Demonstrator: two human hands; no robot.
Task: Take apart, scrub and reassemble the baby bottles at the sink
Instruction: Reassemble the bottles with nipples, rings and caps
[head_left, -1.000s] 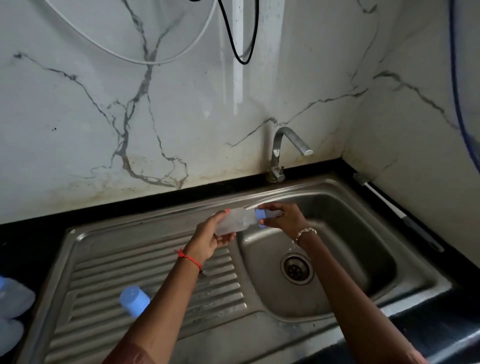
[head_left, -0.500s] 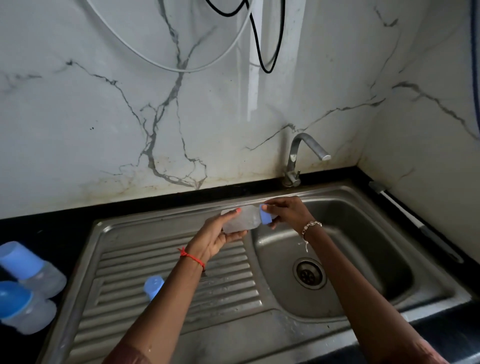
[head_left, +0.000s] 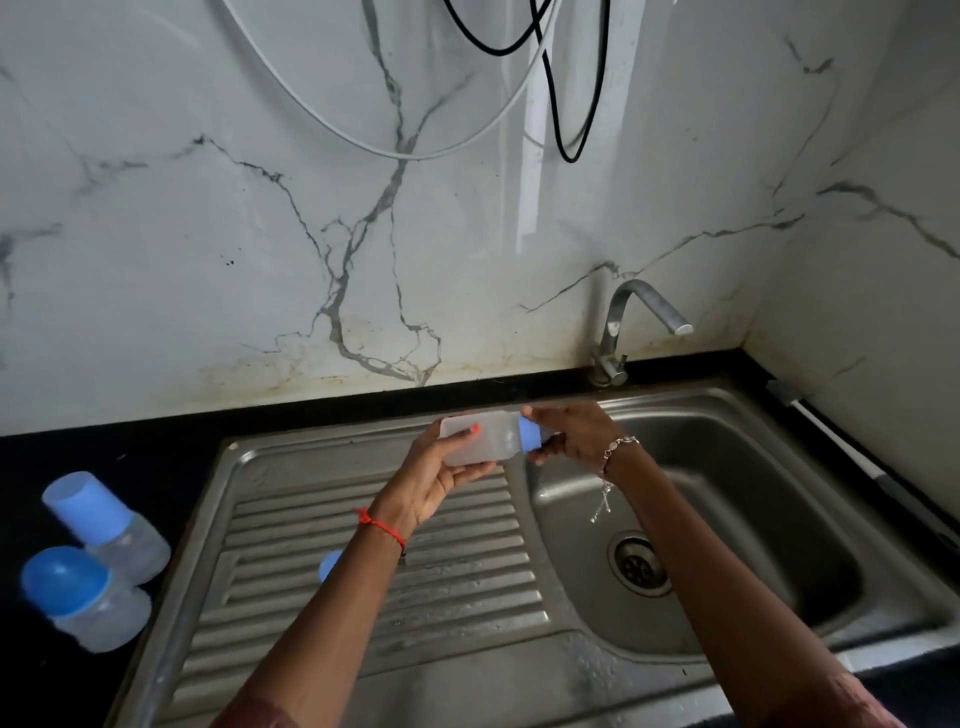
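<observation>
While left grip (head_left: 437, 483) wraps the bottle (head_left: 493, 441) and right grip (head_left: 576, 431) pinches its blue collar (head_left: 529, 434), plastic seems light, stiff, likely slick; hold mid-body.

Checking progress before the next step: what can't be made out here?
Head view: the grip of the right hand covers the end of the clear plastic baby bottle past its blue screw collar; teat fitted or not, unseen.
Head view: the left forearm hides most of a small blue piece on the ribbed steel drainboard; kind unclear.
Head view: the long white-handled tool by the right wall is blurred; head unreadable.
</observation>
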